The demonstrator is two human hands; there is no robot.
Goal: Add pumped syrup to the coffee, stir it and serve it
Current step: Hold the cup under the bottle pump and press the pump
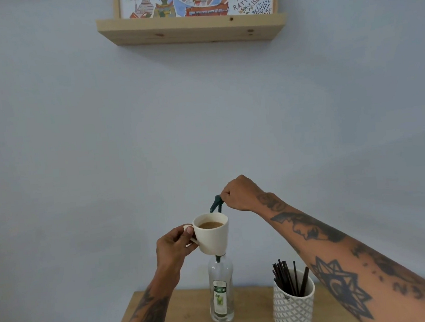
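Observation:
A cream cup (213, 237) holding light brown coffee is raised in the air, and my left hand (174, 246) grips its handle. The cup hangs in front of the neck of a clear syrup bottle (221, 293) that stands on the wooden table (250, 311). A dark green pump head (216, 203) rises behind the cup's rim, its spout pointing down over the coffee. My right hand (240, 194) is closed on the top of the pump. The pump's stem is hidden behind the cup.
A white patterned holder (293, 307) with several dark stir sticks (288, 277) stands right of the bottle, under my right forearm. A wooden shelf (189, 29) with a framed picture hangs high on the pale wall.

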